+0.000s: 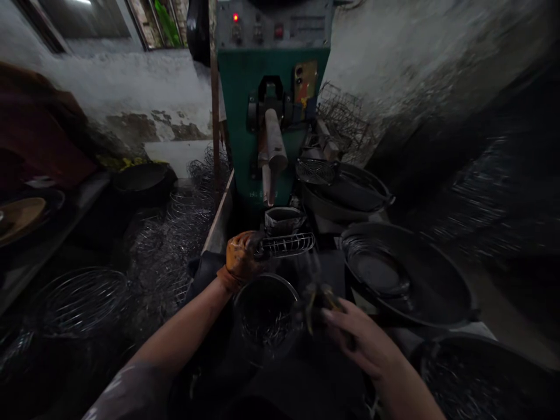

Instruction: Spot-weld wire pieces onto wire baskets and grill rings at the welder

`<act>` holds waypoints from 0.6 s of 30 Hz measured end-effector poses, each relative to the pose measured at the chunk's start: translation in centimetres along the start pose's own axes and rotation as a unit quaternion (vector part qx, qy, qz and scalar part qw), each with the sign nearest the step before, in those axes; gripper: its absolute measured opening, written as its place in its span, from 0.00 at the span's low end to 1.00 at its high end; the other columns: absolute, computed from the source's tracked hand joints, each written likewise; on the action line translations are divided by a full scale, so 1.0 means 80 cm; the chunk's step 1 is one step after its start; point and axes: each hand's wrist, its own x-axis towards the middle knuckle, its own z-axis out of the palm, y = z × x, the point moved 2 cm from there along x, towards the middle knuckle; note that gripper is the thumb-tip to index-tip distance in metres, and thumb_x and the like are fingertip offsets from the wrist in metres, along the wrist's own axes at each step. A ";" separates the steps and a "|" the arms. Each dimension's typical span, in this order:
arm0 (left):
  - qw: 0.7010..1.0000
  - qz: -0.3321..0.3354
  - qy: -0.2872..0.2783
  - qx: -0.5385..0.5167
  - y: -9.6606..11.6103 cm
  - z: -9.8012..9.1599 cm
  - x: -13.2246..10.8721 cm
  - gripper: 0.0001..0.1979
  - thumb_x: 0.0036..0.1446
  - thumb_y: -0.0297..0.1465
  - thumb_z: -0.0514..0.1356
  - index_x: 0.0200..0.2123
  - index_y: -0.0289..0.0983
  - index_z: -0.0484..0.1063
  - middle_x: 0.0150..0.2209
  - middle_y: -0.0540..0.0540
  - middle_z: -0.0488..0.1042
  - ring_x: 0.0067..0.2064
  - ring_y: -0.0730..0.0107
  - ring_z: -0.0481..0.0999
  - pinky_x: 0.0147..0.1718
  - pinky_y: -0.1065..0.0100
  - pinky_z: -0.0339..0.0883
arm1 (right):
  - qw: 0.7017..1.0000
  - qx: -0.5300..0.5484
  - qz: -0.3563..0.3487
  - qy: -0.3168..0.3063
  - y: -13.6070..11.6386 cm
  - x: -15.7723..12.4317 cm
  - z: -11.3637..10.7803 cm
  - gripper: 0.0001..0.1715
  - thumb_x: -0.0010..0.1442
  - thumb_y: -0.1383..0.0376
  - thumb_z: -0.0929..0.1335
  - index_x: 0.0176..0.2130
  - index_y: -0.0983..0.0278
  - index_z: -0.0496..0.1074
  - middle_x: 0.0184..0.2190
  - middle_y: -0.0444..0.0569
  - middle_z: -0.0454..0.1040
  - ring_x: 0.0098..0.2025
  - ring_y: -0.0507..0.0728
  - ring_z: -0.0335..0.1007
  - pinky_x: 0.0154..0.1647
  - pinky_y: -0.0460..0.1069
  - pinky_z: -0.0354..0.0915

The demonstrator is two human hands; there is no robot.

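Note:
My left hand (241,256), in an orange work glove with dark stains, is closed on one end of a wire basket (291,244). The basket is tilted edge-on above a round container (266,315) that has short metal bits at its bottom. My bare right hand (350,329) grips pliers (321,294), whose handles show yellowish and whose jaws are smeared by motion. The jaws point up towards the right end of the basket. Whether they touch the wire, I cannot tell.
Ahead stands a green machine (238,76) with a lit red lamp and protruding metal arms (275,140). Tangled wire baskets (175,216) pile up at left. Wide dark pans (446,280) line the right, the nearest bin (472,379) holding small metal pieces.

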 end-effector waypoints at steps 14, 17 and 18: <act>0.998 -0.006 -0.061 0.006 -0.020 0.010 -0.019 0.26 0.57 0.42 0.69 0.56 0.36 0.75 0.49 0.37 0.83 0.51 0.47 0.83 0.49 0.51 0.79 | 0.986 0.156 0.030 -0.043 0.000 0.038 0.078 0.23 0.43 0.60 0.88 0.36 0.64 0.84 0.33 0.51 0.85 0.32 0.56 0.81 0.34 0.43 0.74; 0.999 0.002 -0.041 0.006 -0.018 0.009 -0.019 0.26 0.57 0.40 0.68 0.56 0.35 0.74 0.48 0.37 0.83 0.49 0.48 0.83 0.46 0.52 0.80 | 0.980 0.190 0.031 -0.054 0.004 0.039 0.085 0.23 0.43 0.59 0.88 0.37 0.65 0.85 0.33 0.51 0.85 0.32 0.56 0.81 0.37 0.44 0.76; 0.999 0.003 -0.038 0.002 -0.018 0.009 -0.019 0.26 0.57 0.40 0.68 0.56 0.35 0.74 0.48 0.37 0.83 0.49 0.48 0.83 0.45 0.52 0.80 | 0.978 0.199 0.033 -0.061 0.006 0.039 0.086 0.22 0.44 0.60 0.88 0.37 0.64 0.85 0.34 0.52 0.85 0.32 0.57 0.81 0.36 0.45 0.76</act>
